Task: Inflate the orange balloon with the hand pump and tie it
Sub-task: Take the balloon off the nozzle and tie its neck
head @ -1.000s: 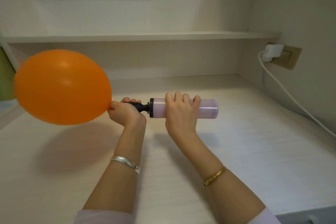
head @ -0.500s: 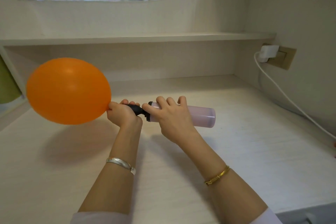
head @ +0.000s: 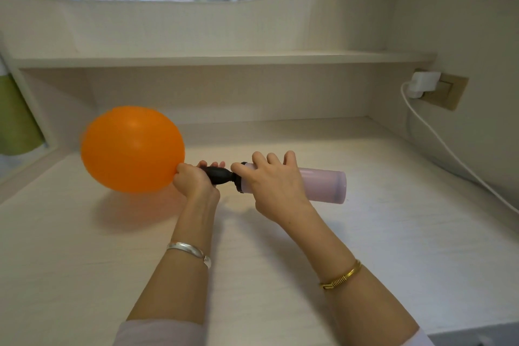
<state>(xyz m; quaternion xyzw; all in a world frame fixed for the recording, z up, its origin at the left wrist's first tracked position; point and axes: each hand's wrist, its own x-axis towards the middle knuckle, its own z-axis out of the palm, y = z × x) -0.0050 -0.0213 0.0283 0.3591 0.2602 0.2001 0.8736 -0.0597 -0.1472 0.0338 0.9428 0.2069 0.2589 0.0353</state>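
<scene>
The inflated orange balloon [head: 132, 149] floats just above the pale desk [head: 84, 261], left of centre. My left hand [head: 193, 180] pinches its neck around the black nozzle [head: 219, 175] of the hand pump. The pump's pale lilac barrel [head: 323, 185] points right, tilted slightly downward. My right hand [head: 271, 180] wraps the barrel's left end, close to the black collar. The balloon's neck is hidden inside my left fist.
A low shelf [head: 224, 57] runs along the back wall above the desk. A white charger [head: 422, 83] sits in a wall socket at right, its cable [head: 455, 154] trailing down across the right side. Something green [head: 16, 121] stands at the far left.
My right hand slid left along the barrel toward the nozzle, pushing the pump in. The balloon and both hands now sit further right and lower in the view.
</scene>
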